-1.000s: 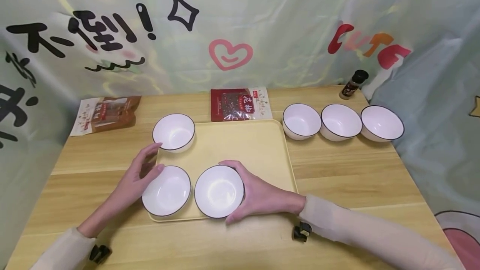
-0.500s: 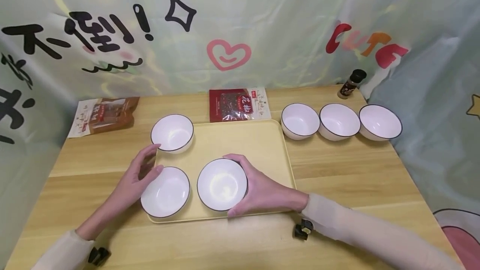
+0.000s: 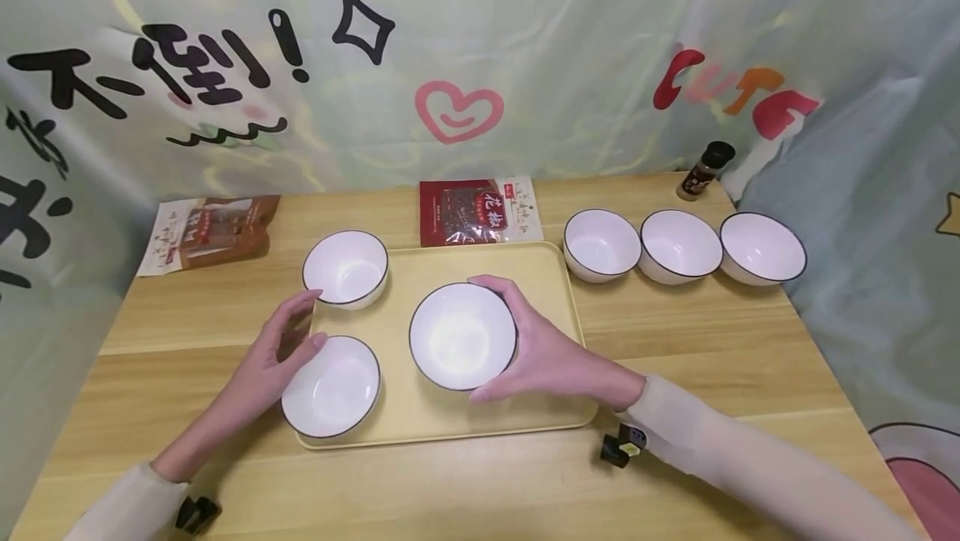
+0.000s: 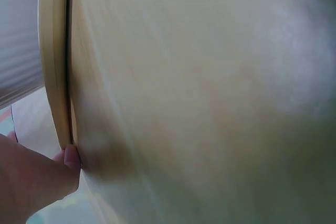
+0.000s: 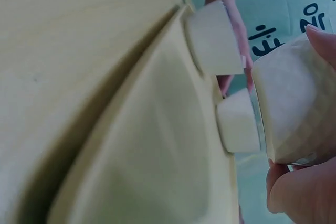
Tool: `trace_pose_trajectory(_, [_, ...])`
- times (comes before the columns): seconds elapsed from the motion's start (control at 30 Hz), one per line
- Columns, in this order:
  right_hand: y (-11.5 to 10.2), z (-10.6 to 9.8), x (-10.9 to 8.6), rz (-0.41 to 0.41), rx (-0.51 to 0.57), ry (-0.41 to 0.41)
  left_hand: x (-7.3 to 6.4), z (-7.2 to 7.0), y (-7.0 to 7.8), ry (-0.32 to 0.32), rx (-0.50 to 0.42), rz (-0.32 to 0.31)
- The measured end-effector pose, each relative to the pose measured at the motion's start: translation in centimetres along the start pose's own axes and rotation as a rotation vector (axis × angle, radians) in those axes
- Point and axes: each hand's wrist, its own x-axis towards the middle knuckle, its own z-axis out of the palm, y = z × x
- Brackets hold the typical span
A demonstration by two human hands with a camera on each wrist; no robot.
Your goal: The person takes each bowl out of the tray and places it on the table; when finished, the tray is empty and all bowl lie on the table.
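Note:
My right hand (image 3: 536, 358) grips a white bowl (image 3: 461, 337) with a dark rim by its right side, thumb in front and fingers behind. Held over the pale yellow tray (image 3: 525, 274), its faceted outside (image 5: 299, 93) shows in the right wrist view. At the tray's left edge, my left hand (image 3: 270, 358) holds the rim with curled fingers (image 4: 72, 156). Its thumb tip lies at a near white bowl (image 3: 332, 387), and its index fingertip at a far one (image 3: 346, 267). Both bowls stand at the tray's left side.
Three more white bowls (image 3: 681, 247) stand in a row right of the tray, a black-capped spice bottle (image 3: 706, 170) behind them. A red packet (image 3: 480, 212) lies behind the tray, a brown one (image 3: 210, 234) at far left. A printed curtain (image 3: 525, 41) backs the wooden table (image 3: 675, 349).
My right hand has carried its bowl up and to the right, away from the near left bowl, and it looks slightly larger now. The left hand has stayed in place.

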Motion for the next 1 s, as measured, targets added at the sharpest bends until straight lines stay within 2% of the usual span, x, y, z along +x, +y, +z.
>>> trace_pose_trajectory(0.3, [-0.7, -1.1, -0.3, -0.019, -0.039, 0.056, -0.1, -0.2, 0.2, -0.001, 0.001, -0.007])
trace_pose_trajectory(0.7, [-1.3, -2.9, -0.8, -0.006, -0.106, 0.15, 0.2, -0.1, -0.1, -0.002, 0.009, -0.022])
trace_pose_trajectory(0.87, [-1.7, -3.7, -1.1, -0.029, -0.107, 0.181, 0.2, -0.1, 0.1, -0.008, 0.007, -0.036])
trace_pose_trajectory(1.0, [-1.9, -4.3, -1.6, -0.014, -0.111, 0.217, 0.1, -0.1, 0.2, -0.008, 0.005, -0.036])
